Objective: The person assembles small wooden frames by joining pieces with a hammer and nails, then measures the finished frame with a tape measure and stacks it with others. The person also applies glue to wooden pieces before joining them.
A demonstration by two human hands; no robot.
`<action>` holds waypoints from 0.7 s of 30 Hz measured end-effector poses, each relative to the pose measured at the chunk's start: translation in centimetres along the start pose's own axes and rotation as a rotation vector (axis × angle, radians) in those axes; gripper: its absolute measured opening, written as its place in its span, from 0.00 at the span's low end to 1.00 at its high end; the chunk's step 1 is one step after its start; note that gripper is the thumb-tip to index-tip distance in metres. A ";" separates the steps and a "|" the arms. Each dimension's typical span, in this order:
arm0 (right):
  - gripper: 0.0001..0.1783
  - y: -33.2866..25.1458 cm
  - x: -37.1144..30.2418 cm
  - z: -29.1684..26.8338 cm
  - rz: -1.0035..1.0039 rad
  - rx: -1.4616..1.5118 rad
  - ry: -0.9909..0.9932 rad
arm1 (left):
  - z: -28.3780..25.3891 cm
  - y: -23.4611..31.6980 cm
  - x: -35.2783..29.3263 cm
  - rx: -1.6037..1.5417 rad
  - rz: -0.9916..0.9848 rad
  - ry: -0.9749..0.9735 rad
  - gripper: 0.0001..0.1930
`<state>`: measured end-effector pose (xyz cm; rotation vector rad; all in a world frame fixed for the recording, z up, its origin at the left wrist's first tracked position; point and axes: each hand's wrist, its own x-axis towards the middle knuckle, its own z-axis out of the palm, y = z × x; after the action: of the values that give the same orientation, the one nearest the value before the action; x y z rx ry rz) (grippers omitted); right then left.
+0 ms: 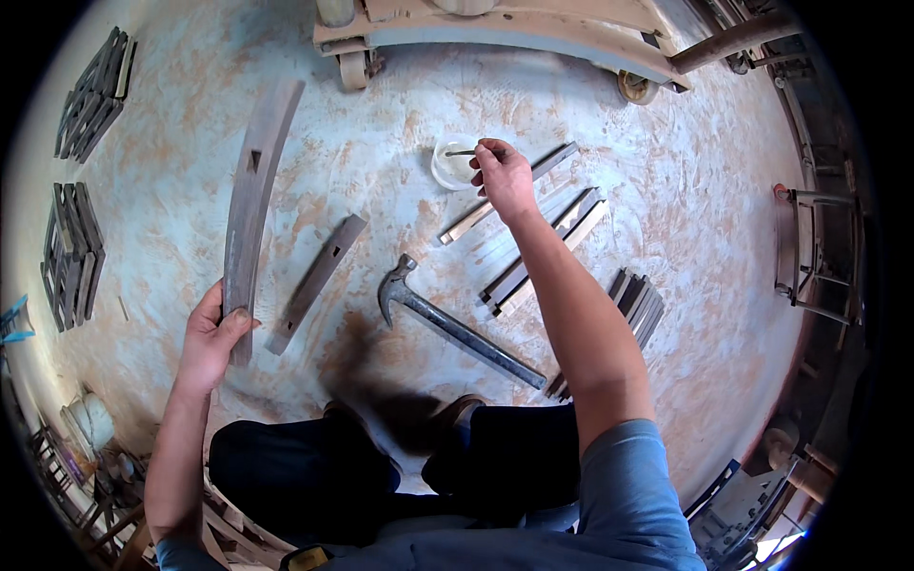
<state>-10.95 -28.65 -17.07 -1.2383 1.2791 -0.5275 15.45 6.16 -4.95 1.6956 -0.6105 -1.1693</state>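
Note:
My left hand (215,333) grips the lower end of a long, slightly curved wooden slat (255,195), its thumb across the face. A dark mortise is cut through the slat's upper half. Ahead of me, my right hand (503,176) pinches a thin stick (461,153), whose tip reaches over a small round translucent bowl (444,171) on the floor. What lies in the bowl is hard to make out. A shorter mortised wooden piece (317,283) rests right of the slat. Between my arms lies a claw hammer (464,324), its head pointing away from me.
Several wooden bars (545,249) lie beneath and beside my right forearm, with a bundle of dark strips (640,303) further right. Assembled wooden frames (73,252) are stacked at the left. A wheeled wooden platform (514,43) stands at the back. Something dark and blurred shows near my feet.

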 end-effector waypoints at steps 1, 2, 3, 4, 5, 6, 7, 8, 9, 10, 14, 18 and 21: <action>0.18 -0.8 -0.2 -0.3 -0.035 -0.057 -0.009 | 0.6 2.3 -0.2 -0.087 -0.051 -0.055 0.26; 0.16 -1.3 -0.3 -0.6 -0.051 -0.107 -0.031 | 1.4 4.2 -0.7 -0.147 -0.065 -0.114 0.25; 0.16 -1.9 -0.8 -1.5 -0.072 -0.166 -0.039 | 2.4 5.7 -1.2 -0.213 -0.071 -0.188 0.24; 0.15 -2.3 -0.9 -2.0 -0.086 -0.221 -0.057 | 3.6 6.8 -1.6 -0.276 -0.088 -0.251 0.24; 0.14 -1.8 -0.5 -2.5 -0.156 -0.214 -0.031 | 5.6 7.6 -2.3 -0.389 -0.119 -0.190 0.24; 0.13 -1.3 -0.2 -3.3 -0.126 -0.196 -0.016 | 7.0 8.3 -2.7 -0.429 -0.129 -0.197 0.22; 0.13 -1.6 -0.4 -3.3 -0.100 -0.170 -0.011 | 7.9 9.1 -3.2 -0.464 -0.136 -0.194 0.21; 0.13 -2.1 -0.7 -3.2 -0.078 -0.148 -0.006 | 8.9 9.6 -3.5 -0.503 -0.139 -0.190 0.20; 0.14 -2.6 -1.1 -2.9 -0.025 -0.089 0.011 | 9.9 9.8 -3.7 -0.570 -0.176 -0.179 0.21; 0.15 -2.7 -1.1 -3.2 0.019 -0.030 0.017 | 10.9 9.6 -3.9 -0.573 -0.154 -0.177 0.21; 0.18 -1.5 0.0 -3.8 0.190 0.194 0.004 | 12.6 7.4 -2.9 -0.511 -0.250 -0.118 0.15; 0.20 -1.4 0.6 -4.2 0.247 0.316 0.137 | 12.5 5.6 -2.0 -0.381 -0.208 -0.078 0.11; 0.22 -0.5 1.0 -4.3 0.313 0.212 0.147 | 12.2 5.6 -1.6 -0.335 -0.189 -0.072 0.11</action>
<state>-14.36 -31.37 -16.27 -0.8162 1.4676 -0.5169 4.43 -0.05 -0.28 1.4512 -0.2800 -1.3860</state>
